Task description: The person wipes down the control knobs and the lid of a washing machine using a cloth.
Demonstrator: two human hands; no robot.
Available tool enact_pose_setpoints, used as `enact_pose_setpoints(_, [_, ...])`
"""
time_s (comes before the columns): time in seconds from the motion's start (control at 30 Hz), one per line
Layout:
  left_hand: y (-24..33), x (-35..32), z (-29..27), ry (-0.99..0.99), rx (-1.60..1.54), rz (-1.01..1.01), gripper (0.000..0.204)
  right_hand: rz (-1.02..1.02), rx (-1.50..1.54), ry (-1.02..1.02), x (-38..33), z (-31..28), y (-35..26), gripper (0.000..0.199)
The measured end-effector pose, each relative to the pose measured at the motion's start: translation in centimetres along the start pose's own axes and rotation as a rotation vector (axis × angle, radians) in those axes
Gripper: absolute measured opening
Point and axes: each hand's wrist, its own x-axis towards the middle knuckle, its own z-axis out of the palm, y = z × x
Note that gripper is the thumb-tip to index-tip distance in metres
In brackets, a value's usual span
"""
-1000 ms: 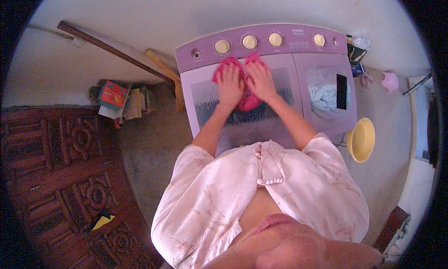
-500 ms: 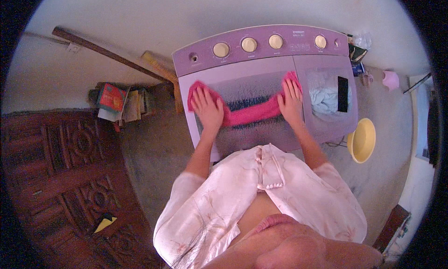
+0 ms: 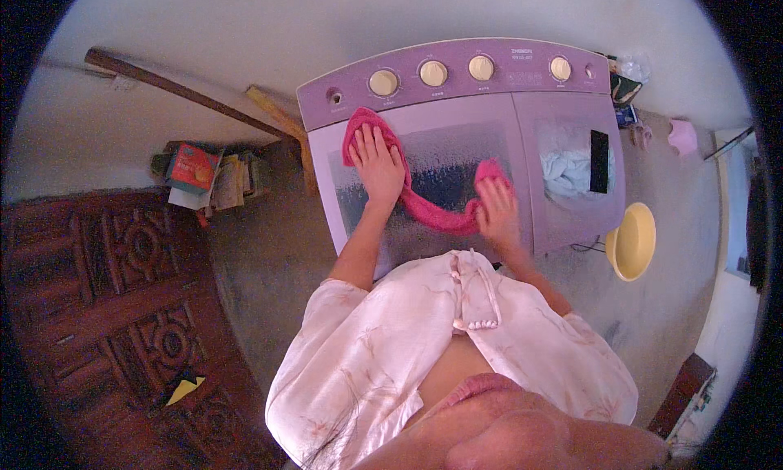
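A twin-tub washing machine in lilac stands in front of me, its large dark lid window misted and wet. Across that lid lies a bright pink cloth, sagging in a curve between my hands. My left hand rests flat on the cloth's far left end, fingers stretched out. Closer to me, my right hand lies on the other end with its fingers extended, slightly blurred. Pale blue fabric shows through the smaller lid on the right.
Cream knobs line the machine's back panel. A yellow basin sits on the floor to the right. Books and papers are stacked at the left, below a slanting wooden beam. Nearer on the left is a carved dark wooden door.
My left hand has slid away from me and slightly right with its end of the cloth. My right hand has come nearer and slightly left, dragging the other end.
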Motion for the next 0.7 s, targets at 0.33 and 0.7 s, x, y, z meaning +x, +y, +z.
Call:
enact_pose_setpoints(0.33, [6.3, -8.1, 1.4, -0.329, -0.22, 0.612, 0.056, -0.511, 0.095, -0.093, 18.6, 1.1, -2.1, 0.051])
enact_pose_setpoints(0.7, [-4.5, -3.2, -3.5, -0.111, 0.02, 0.094, 0.059, -0.353, -0.062, -0.292, -0.1, 2.1, -2.0, 0.062])
